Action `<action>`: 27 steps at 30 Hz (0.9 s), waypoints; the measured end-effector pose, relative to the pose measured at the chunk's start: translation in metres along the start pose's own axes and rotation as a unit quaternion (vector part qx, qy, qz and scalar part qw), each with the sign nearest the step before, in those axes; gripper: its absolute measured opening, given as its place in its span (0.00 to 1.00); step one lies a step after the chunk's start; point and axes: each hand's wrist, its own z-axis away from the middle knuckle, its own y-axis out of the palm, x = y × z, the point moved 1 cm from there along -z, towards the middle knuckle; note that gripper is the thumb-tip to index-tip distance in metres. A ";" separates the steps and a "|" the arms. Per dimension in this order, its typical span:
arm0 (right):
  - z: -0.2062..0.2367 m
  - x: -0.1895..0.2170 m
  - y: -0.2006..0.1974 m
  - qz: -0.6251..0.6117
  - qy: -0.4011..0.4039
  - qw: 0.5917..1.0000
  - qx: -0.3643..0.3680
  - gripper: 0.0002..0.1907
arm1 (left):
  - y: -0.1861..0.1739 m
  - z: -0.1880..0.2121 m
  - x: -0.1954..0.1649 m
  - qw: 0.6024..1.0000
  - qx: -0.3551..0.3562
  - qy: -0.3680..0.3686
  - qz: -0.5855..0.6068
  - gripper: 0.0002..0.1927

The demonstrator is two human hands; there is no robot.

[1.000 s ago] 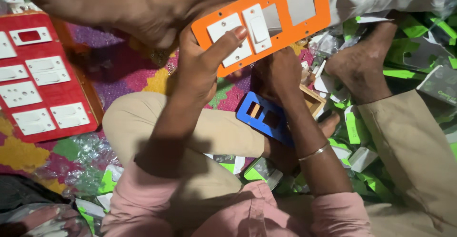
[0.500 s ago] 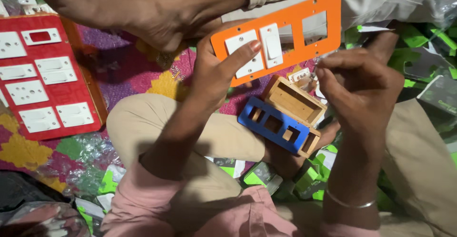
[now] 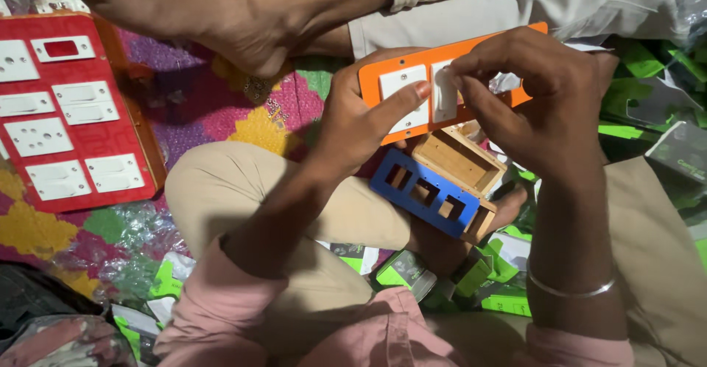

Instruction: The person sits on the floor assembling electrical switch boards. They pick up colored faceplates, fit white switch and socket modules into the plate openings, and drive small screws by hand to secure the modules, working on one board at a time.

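An orange switch plate (image 3: pixel 389 68) with white modules is held up in front of me. My left hand (image 3: pixel 359 120) grips its left end, thumb lying across a white socket module (image 3: pixel 402 87). My right hand (image 3: pixel 537 98) covers the plate's right part, fingertips pinching a white switch module (image 3: pixel 445 94) set in the plate. Below the plate, a small wooden box (image 3: pixel 460 162) with a blue cut-out plate (image 3: pixel 421 191) rests on my lap.
A red switch board (image 3: pixel 66 127) with several white modules lies at the left on a colourful mat (image 3: pixel 243 116). Another person's bare foot (image 3: pixel 213 13) and trouser leg cross the top. Green cartons (image 3: pixel 648 79) and plastic wrappers lie around.
My right hand came up from my lap to the orange plate and now pinches a white switch module. The plate has dropped lower and nearer my hands.
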 end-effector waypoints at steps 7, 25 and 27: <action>-0.003 0.003 -0.002 -0.033 0.023 0.999 0.018 0.07 | -0.002 -0.002 0.005 0.998 -0.002 0.040 -0.058 0.16; -0.015 0.011 -0.013 0.077 0.026 0.996 0.032 0.11 | -0.003 -0.002 0.007 0.983 0.005 0.087 -0.164 0.16; -0.020 0.008 -0.015 0.035 0.061 0.996 0.057 0.11 | -0.004 -0.002 0.007 0.978 0.004 0.106 -0.182 0.16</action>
